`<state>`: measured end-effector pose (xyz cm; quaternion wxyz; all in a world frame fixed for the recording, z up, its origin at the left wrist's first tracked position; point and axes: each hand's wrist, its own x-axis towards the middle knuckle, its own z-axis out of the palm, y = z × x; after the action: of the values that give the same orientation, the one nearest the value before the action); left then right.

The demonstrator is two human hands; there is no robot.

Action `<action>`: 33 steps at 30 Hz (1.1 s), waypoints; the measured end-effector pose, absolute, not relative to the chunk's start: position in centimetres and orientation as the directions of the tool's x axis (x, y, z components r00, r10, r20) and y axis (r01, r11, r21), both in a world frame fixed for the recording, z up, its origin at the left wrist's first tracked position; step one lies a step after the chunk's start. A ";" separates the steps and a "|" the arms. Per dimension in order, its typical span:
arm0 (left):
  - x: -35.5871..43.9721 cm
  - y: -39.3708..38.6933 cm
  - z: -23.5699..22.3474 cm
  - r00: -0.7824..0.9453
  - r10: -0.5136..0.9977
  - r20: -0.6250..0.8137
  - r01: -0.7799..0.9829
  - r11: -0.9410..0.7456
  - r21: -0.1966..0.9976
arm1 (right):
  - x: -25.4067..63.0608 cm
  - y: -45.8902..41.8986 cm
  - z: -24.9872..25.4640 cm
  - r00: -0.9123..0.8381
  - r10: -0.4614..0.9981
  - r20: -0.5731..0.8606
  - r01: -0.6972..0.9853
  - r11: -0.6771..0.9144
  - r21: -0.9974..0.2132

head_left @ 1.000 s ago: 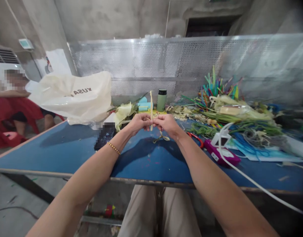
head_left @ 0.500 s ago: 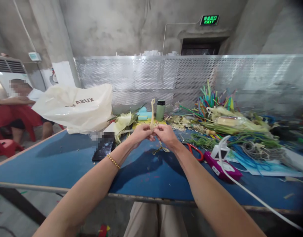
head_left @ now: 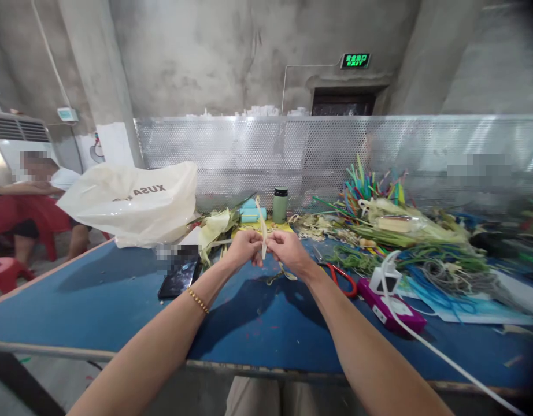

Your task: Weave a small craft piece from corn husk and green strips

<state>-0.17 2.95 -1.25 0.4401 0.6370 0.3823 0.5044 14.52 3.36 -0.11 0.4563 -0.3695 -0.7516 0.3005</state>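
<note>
Between my two hands, above the blue table [head_left: 232, 341], stands a pale yellow leaf strip [head_left: 262, 222], its tip pointing up. My left hand [head_left: 245, 247] pinches it from the left side. From the right, my right hand [head_left: 287, 248] has thumb and forefinger closed at the strip's lower part, almost touching the left fingertips. A small curled pale strip [head_left: 288, 274] shows just below the right hand; whether it joins the held strip I cannot tell. Red-handled scissors [head_left: 342, 282] lie to the right of my right wrist.
Left are a dark phone [head_left: 180, 274] and a big white plastic bag [head_left: 136, 202]. A green flask [head_left: 280, 205] and pale leaves [head_left: 217, 228] stand behind my hands. Right are a purple power strip [head_left: 392, 309] with white cable, green strands [head_left: 353, 257] and colourful stems [head_left: 357, 188]. A person sits far left.
My view has tilted up, so the table sits lower in the picture. The strip's top has tipped leftward between my fingers. Both hands stay close together on it.
</note>
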 end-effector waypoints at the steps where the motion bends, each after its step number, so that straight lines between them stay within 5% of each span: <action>1: -0.2 2.9 -1.3 0.201 0.933 0.297 0.041 -0.311 0.949 | 14.5 3.5 -0.2 -0.320 0.818 0.477 0.287 0.564 -0.775; 7: -0.3 2.8 -1.0 0.163 0.963 0.214 -0.087 -0.201 0.976 | 14.6 3.7 -0.4 -0.364 0.817 0.447 0.278 0.554 -0.785; 14: -0.1 3.0 -0.7 0.165 0.955 0.245 -0.336 -0.179 0.925 | 14.3 4.4 -0.9 -0.156 0.854 0.497 0.298 0.520 -0.800; 22: -0.3 2.7 -1.2 0.062 0.916 0.396 -0.107 -0.389 0.915 | 14.3 4.1 -0.6 -0.230 0.830 0.508 0.374 0.558 -0.741; 29: 1.1 1.5 -0.9 0.166 0.893 0.417 0.026 -0.427 0.904 | 14.2 3.9 -0.3 -0.106 0.894 0.436 0.098 0.446 -0.890; 33: 1.0 1.2 -0.5 0.232 0.896 0.379 -0.013 -0.387 0.922 | 14.8 4.7 -0.1 -0.035 0.839 0.544 0.256 0.533 -0.806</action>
<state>1.00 1.21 -0.53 0.4379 0.6514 0.3387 0.5189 14.75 4.69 -0.14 0.5624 -0.4076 -0.6711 0.2591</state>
